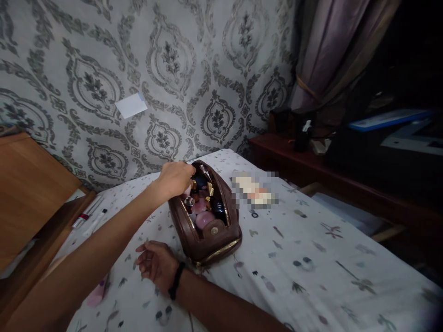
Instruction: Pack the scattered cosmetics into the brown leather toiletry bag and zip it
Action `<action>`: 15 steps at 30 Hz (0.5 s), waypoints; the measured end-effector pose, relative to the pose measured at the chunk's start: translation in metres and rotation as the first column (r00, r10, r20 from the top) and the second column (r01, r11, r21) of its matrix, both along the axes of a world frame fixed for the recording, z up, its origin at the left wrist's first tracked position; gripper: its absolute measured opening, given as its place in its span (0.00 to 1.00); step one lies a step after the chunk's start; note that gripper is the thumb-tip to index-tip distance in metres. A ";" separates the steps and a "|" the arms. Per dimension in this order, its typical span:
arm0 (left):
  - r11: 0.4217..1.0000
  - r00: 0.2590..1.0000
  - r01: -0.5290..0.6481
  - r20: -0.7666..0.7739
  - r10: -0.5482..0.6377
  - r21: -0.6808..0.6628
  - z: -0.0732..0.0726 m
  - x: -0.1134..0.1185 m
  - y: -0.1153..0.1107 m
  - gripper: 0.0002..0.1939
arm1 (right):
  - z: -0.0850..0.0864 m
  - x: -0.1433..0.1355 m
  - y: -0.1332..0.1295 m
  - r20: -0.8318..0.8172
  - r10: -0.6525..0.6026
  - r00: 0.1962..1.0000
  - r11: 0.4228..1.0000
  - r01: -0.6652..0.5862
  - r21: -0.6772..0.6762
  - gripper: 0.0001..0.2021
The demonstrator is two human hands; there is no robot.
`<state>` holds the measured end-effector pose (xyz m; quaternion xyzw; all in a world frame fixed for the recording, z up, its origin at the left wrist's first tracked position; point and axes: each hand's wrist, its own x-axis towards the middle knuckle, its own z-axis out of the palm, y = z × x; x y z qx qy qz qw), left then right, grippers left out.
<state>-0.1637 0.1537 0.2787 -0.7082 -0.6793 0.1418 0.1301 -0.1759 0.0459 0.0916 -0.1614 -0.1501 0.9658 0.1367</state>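
Observation:
A brown leather makeup bag (187,230) stands unzipped on the patterned cover, with a gold zip along its near side. My left hand (176,179) is closed on the far left rim of the bag; its fingertips are partly hidden at the opening. Inside are a round pink container (205,220), small bottles with gold caps (194,186), a black case (218,208) and other small items. My right hand (157,263), with a black band at the wrist, is nearest the bag's front left corner. Its fingers are loosely curled and apart, with nothing in them.
Slim tubes (95,221) lie at the left by a wooden piece of furniture (38,184). A pink tube (96,295) is partly behind my left forearm. Right of the bag sits a blurred pale item (254,189). A dark red ledge (273,154) runs along the right.

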 end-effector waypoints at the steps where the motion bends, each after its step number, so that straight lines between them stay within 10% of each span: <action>1: 1.000 1.000 0.002 -0.003 -0.002 0.001 0.000 0.000 0.000 0.15 | 0.000 0.000 0.000 0.002 0.003 1.000 1.000 -0.003 0.002 0.14; 11: 0.998 0.996 0.051 0.067 -0.054 0.045 -0.002 -0.006 -0.002 0.16 | 0.007 0.003 0.001 0.023 0.002 1.000 1.000 -0.002 0.001 0.14; 15: 0.965 0.976 0.043 0.195 -0.096 0.259 -0.007 -0.013 -0.018 0.16 | 0.007 0.003 0.002 0.047 -0.013 0.999 1.000 0.013 0.006 0.12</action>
